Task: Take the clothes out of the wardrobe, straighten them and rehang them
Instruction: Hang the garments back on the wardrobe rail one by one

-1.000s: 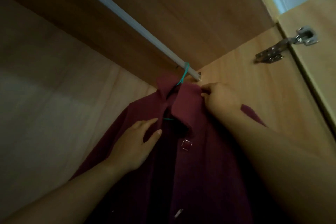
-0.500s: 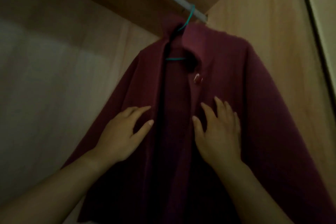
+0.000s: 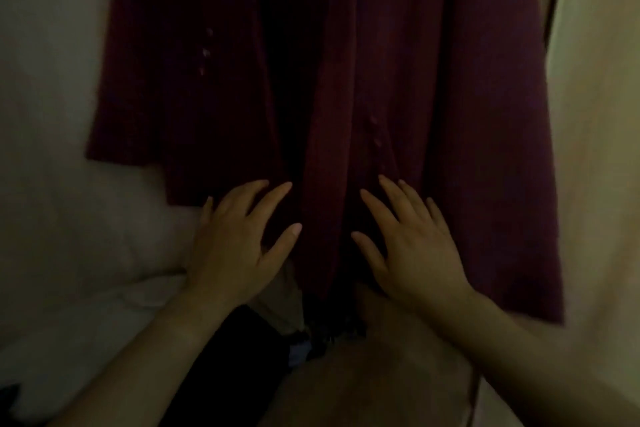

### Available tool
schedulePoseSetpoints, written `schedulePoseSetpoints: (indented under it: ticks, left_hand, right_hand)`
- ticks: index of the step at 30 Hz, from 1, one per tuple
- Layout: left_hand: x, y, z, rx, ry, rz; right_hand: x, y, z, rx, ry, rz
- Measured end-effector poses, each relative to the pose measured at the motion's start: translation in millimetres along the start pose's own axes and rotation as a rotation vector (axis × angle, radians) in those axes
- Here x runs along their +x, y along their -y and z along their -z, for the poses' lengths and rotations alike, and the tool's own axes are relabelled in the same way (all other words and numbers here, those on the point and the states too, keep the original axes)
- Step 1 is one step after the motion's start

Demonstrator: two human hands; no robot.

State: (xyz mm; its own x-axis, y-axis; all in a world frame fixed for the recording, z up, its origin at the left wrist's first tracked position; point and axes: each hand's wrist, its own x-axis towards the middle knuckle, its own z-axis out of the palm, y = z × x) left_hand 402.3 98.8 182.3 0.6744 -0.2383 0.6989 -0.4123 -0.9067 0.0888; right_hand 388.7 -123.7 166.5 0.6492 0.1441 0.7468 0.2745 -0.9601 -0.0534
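Observation:
A dark maroon button-front garment (image 3: pixel 433 97) hangs inside the dim wardrobe and fills the upper middle of the view. Its hanger and the rail are out of frame. My left hand (image 3: pixel 239 246) lies flat with spread fingers on the lower part of the left front panel. My right hand (image 3: pixel 408 246) lies flat with spread fingers on the lower part of the right front panel. Neither hand grips the cloth. A dark gap runs between the two panels.
A pale wardrobe wall (image 3: pixel 45 80) stands to the left and a light side panel or door (image 3: pixel 595 114) to the right. Below the hem lies a heap of folded fabric: dark cloth (image 3: pixel 235 350), beige cloth (image 3: pixel 284 302) and a brownish piece (image 3: pixel 374 385).
Both hands have slid down the garment front from the collar and chest to near the hem. The view has tilted down, so the rail and green hanger have left the frame.

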Motion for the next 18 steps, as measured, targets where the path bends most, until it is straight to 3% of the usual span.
schedulePoseSetpoints:
  ticks: [11,18]
  left_hand:
    - [-159,-114,-68,-0.201,0.469,-0.232]
    - [-249,-229,-103,-0.471,0.772,-0.483]
  right_hand:
    - [-248,-2,41,-0.040,0.377,-0.534]
    - [-412,-11,96,0.008,0.427,-0.937]
